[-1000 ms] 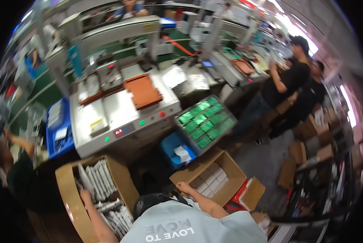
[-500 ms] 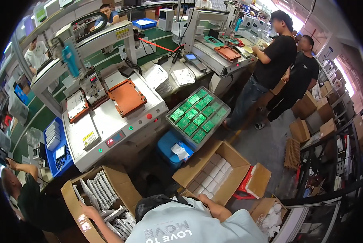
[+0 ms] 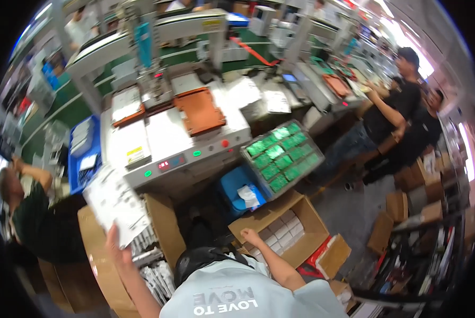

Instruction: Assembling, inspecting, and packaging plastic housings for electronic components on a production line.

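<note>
My left hand [image 3: 120,253] grips the lower edge of a flat white plastic panel [image 3: 116,205], lifted above the open carton on my left. That carton [image 3: 166,220] holds several similar white panels [image 3: 159,274], stacked on edge in rows. My right hand [image 3: 251,236] hovers over the near left side of another carton [image 3: 313,216], fingers curled in and nothing visible in them. Small white boxes [image 3: 290,225] lie packed in rows inside that second carton.
Ahead stands a white bench machine [image 3: 171,153] bearing orange-brown fixtures [image 3: 199,111]. A blue bin [image 3: 78,183] sits at its left. Right of it are a tray of green circuit boards [image 3: 282,151] and a blue tub [image 3: 232,183]. Co-workers stand at the right and sit at the left.
My left hand has come up out of the left carton with a white panel in it. My right hand has risen and moved slightly left. The view has shifted and blurred.
</note>
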